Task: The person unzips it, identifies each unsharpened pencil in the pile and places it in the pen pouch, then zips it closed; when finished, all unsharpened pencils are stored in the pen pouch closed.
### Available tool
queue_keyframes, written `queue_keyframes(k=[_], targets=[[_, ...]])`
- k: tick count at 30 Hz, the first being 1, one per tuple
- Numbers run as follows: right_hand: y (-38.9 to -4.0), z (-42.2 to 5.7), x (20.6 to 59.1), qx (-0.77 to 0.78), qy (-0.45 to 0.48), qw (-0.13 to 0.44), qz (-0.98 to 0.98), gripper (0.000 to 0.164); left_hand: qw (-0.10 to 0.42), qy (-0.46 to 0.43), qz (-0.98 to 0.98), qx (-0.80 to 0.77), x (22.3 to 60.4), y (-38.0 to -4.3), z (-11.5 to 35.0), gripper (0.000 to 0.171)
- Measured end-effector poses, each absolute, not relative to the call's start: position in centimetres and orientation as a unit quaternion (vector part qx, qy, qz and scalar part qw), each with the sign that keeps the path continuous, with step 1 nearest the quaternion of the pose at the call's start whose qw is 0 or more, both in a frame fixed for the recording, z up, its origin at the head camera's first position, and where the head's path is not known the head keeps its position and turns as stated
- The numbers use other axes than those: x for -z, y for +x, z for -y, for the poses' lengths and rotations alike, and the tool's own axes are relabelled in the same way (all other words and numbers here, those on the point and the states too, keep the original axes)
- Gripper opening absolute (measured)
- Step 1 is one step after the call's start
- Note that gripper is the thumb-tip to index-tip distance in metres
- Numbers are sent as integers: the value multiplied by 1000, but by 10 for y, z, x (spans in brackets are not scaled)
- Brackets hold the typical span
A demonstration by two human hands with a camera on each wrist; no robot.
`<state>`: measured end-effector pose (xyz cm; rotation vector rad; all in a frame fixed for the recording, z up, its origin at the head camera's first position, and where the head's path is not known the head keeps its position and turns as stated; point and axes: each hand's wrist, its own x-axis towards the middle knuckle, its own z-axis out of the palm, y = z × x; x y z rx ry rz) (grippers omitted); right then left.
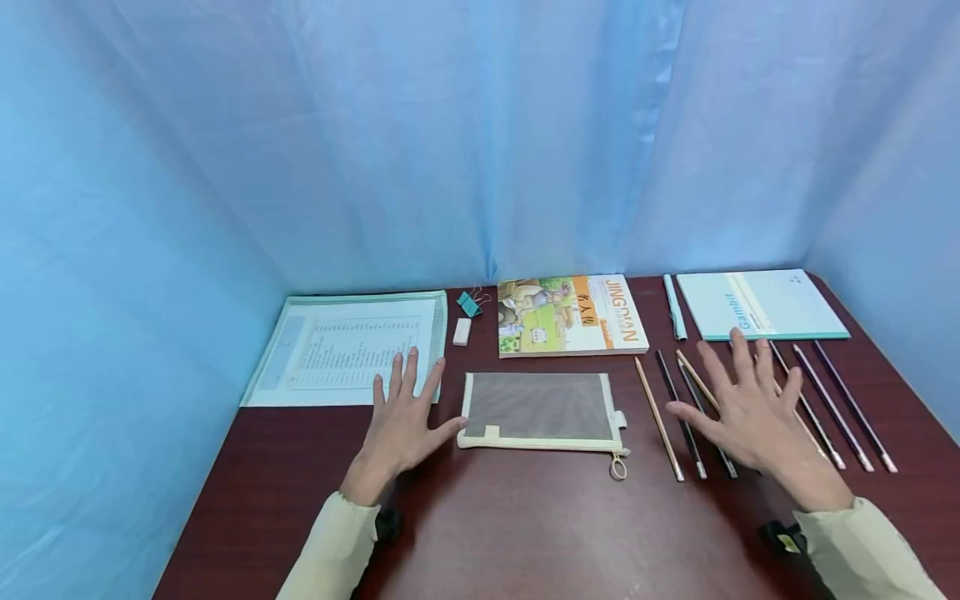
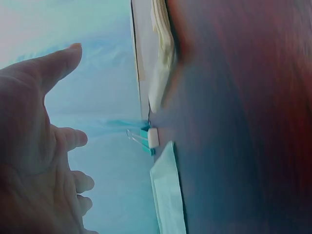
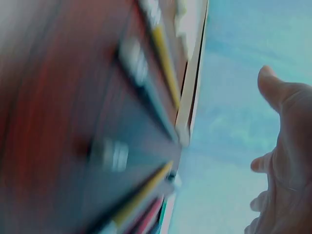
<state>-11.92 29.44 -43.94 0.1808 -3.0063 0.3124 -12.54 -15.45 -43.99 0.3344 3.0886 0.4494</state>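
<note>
My left hand [image 1: 402, 425] is spread flat above the table, fingers straight and holding nothing. Its thumb tip reaches the left edge of a grey mesh zip pouch [image 1: 538, 407], and its fingertips overlap a mesh document folder [image 1: 348, 350] with a printed sheet. On the right, my other hand [image 1: 753, 412] is likewise spread with straight fingers, over a row of several pencils [image 1: 660, 419], partly hiding some of them. In the right wrist view the pencils [image 3: 165, 63] lie below the raised hand [image 3: 287, 161]. The left wrist view shows the palm [image 2: 29, 141] with nothing in it.
Behind the pouch lie a picture-covered book [image 1: 572, 317], a white eraser [image 1: 462, 332] and a teal binder clip [image 1: 470, 303]. A light blue pen [image 1: 675, 308] lies beside a pale blue notebook [image 1: 761, 304] at the back right. Blue curtains [image 1: 480, 142] enclose the dark table [image 1: 510, 525].
</note>
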Motion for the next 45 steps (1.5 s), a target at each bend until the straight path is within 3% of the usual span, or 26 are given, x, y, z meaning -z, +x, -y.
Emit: queue_keyframes(k=[6, 18, 28, 33, 38, 45], targets=[[-109, -259, 441, -108, 80, 54, 989, 96, -6, 132, -981, -141, 443, -115, 142, 90], [-83, -210, 452, -89, 119, -9, 989, 88, 18, 176, -974, -139, 458, -98, 124, 87], [-69, -194, 463, -87, 142, -23, 986, 88, 131, 178, -966, -137, 461, -87, 118, 90], [-72, -193, 460, -137, 143, -47, 979, 87, 161, 178, -962, -130, 463, -83, 114, 99], [-78, -193, 452, -216, 136, -53, 965, 79, 171, 178, -961, -123, 463, -82, 112, 104], [-94, -197, 447, -362, 78, -41, 928, 50, 178, 176, -960, -125, 460, -82, 114, 103]])
